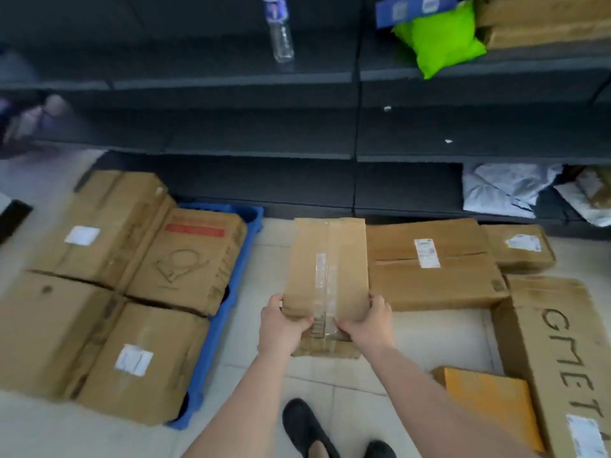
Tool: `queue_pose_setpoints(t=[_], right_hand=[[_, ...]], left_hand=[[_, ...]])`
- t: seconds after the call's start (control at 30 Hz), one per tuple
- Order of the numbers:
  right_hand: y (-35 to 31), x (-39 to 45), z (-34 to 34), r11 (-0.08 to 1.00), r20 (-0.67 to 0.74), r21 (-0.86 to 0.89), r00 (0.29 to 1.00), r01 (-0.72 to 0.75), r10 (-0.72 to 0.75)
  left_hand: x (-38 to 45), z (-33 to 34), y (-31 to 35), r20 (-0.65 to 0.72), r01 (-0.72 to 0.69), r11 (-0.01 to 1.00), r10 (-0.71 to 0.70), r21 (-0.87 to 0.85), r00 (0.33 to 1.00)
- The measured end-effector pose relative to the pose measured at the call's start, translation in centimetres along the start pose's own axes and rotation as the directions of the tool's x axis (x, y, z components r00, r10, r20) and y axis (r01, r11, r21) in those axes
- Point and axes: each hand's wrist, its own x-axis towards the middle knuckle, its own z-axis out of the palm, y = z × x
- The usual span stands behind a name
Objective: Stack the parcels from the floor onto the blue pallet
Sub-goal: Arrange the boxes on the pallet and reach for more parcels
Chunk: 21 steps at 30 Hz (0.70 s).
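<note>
Hands on parcel: left hand [282,325] and right hand [365,323] gripping near end of narrow taped box [325,272], one per side, thumbs on top. Box between pallet [220,328] on left and floor parcels [429,262] on right. Four boxes [109,285] already on pallet. Shelving [264,133] behind, bottle [280,28] on it.

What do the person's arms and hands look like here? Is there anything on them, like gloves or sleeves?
Both forearms are bare right up to the bottom edge of the picture, with no sleeve in view. The left hand and the right hand wear no gloves. No watch, ring or wristband shows on either. The only clothing visible is a pair of dark shoes at the bottom.
</note>
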Motion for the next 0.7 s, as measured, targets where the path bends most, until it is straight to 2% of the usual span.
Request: queue_pose_setpoints(t=[0.13, 0.2, 0.3, 0.53, 0.7], right_hand=[[-7.8, -5.3, 5.1, 0.975, 0.158, -0.078, 0.968, 0.21, -0.196], [-10.8, -7.5, 8.4, 0.947, 0.257, -0.089, 0.926, 0.307, -0.276], [-14.1, -10.8, 14.0, 0.901, 0.41, -0.098, 0.842, 0.423, -0.35], [-16.8, -15.9, 26.4, 0.857, 0.65, -0.1, 0.686, 0.505, -0.329], [-17.5, -15.2, 33.4, 0.817, 0.727, -0.186, 0.636, 0.546, -0.259]], left_hand=[[-3.1, -11.8, -0.9, -0.227, -0.067, 0.989, 0.035, -0.134, 0.973], [-4.4, -16.8, -2.8, -0.297, -0.084, 0.979, 0.026, -0.184, 0.954], [-6.6, -23.1, -6.5, -0.383, -0.061, 0.949, -0.067, -0.311, 0.921], [-8.4, -31.5, -15.9, -0.482, -0.017, 0.873, -0.253, -0.488, 0.839], [-6.6, -34.4, -20.0, -0.491, 0.076, 0.859, -0.359, -0.506, 0.793]])
